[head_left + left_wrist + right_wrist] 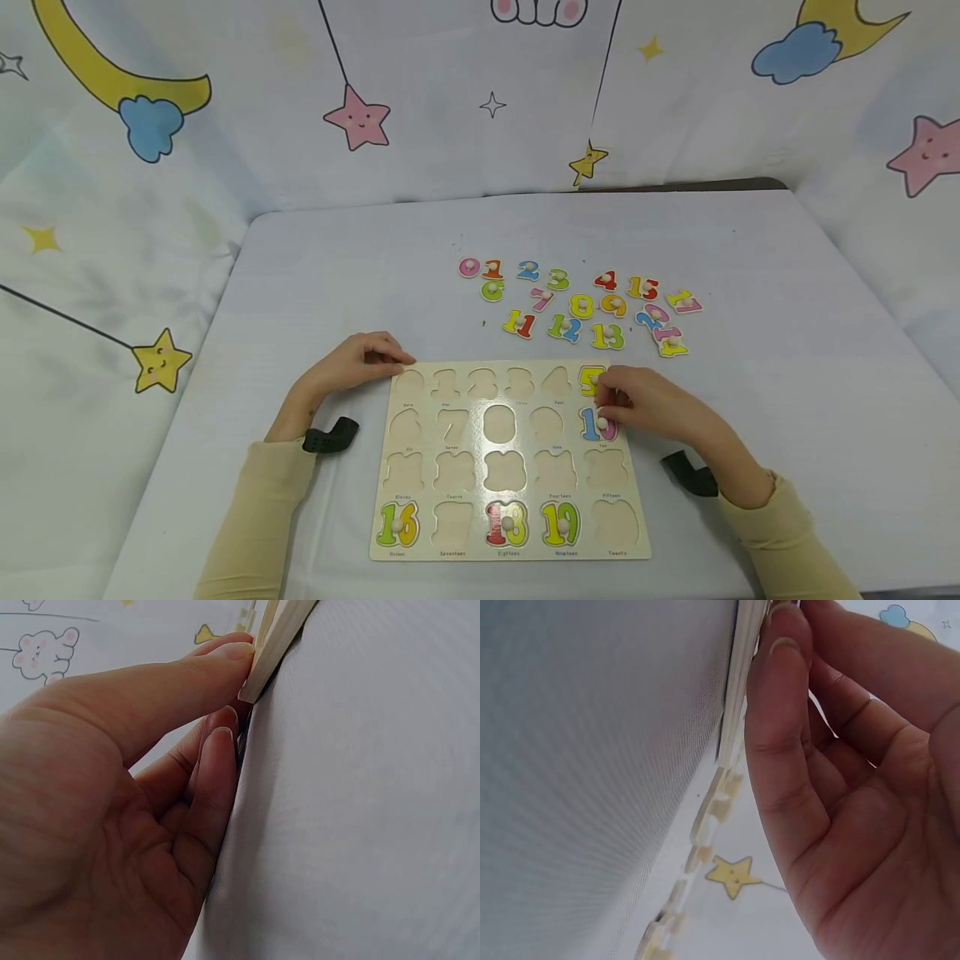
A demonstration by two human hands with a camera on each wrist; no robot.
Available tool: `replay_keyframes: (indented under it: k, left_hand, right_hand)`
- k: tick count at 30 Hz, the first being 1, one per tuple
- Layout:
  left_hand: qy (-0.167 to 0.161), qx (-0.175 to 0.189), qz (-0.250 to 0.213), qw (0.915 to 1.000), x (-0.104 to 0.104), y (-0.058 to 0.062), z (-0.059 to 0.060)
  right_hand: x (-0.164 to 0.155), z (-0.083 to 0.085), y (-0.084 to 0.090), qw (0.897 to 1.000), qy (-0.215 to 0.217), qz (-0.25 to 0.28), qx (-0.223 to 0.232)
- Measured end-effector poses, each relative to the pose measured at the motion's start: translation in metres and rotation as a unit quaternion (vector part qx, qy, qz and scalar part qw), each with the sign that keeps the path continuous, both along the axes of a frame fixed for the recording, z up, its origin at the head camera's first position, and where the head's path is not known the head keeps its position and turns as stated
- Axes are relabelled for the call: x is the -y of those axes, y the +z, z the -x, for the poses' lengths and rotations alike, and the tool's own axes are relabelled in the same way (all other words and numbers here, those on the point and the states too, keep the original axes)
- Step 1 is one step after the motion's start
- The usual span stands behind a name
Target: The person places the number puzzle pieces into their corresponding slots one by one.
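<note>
Fingers of the right hand (637, 404) are pinching the 5 piece (590, 380) at the puzzle board (450, 546)'s far-right corner while the left hand (352, 367) is gripping its far-left corner.

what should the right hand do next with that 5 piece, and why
Probably press the yellow 5 piece flat into its slot and let go. The right hand has its grip on it at the board's top right corner, where it looks nearly seated, while the left hand steadies the top left corner. Then it could reach for a loose number such as the 4.
</note>
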State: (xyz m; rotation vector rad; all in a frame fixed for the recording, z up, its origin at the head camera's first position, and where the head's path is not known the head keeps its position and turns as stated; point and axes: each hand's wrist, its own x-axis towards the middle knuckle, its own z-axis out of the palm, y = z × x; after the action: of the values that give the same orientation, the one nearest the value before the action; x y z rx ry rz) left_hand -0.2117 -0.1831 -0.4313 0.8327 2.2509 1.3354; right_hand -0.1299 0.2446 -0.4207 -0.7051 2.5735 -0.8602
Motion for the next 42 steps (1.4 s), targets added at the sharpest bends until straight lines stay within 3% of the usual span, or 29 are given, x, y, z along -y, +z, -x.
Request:
replay_keyframes:
  k: [6, 22, 25, 28, 31, 34, 36, 42]
  left_hand:
    - [0.001, -0.009, 0.002, 1.0, 0.008, -0.023, 0.01]
    - [-0.003, -0.013, -0.015, 0.9998, 0.01, -0.028, 0.011]
    - [-0.003, -0.011, -0.013, 0.9998, 0.01, -0.028, 0.011]
    - [0.0, -0.005, -0.009, 0.9999, 0.009, -0.027, 0.011]
    - [0.003, -0.007, 0.001, 1.0, 0.008, -0.026, 0.01]
    - [0.003, -0.013, 0.008, 0.9999, 0.007, -0.026, 0.01]
    - [0.003, -0.015, 0.007, 0.9999, 0.006, -0.026, 0.011]
    - [0.005, -0.016, 0.008, 0.9998, 0.007, -0.027, 0.011]
  right_hand:
    - [0.001, 0.0, 0.0, 1.0, 0.002, -0.002, -0.013]
    - [0.0, 0.0, 0.0, 1.0, -0.01, -0.013, -0.009]
    - [-0.01, 0.003, 0.003, 0.999, -0.046, -0.005, -0.015]
    - [-0.03, 0.01, 0.004, 0.993, -0.104, 0.006, -0.051]
    - [-0.059, 0.016, -0.002, 0.977, -0.193, 0.003, -0.086]
    - [-0.089, 0.022, -0.016, 0.96, -0.264, -0.014, -0.092]
    - [-0.102, 0.025, -0.023, 0.955, -0.282, -0.033, -0.091]
    - [-0.096, 0.023, -0.008, 0.964, -0.256, -0.059, -0.046]
